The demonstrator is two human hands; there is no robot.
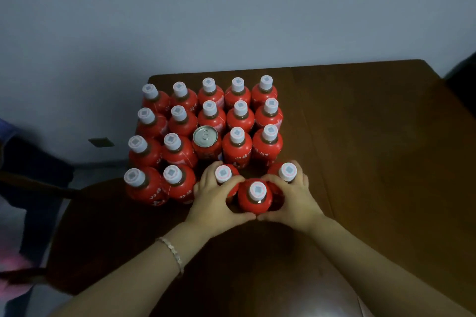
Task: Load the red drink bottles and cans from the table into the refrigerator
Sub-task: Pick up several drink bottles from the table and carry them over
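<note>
Several red drink bottles with white caps stand in rows on a dark brown table. One red can with a silver top stands among them in the third row. At the near edge of the group, my left hand and my right hand cup a cluster of three bottles. The left hand wraps a bottle, the right hand wraps another bottle, and a third bottle is pressed between both hands, thumbs meeting in front of it.
The table's right half is bare wood. A grey wall rises behind the table. A dark chair and something pink sit at the left on the floor. The refrigerator is out of view.
</note>
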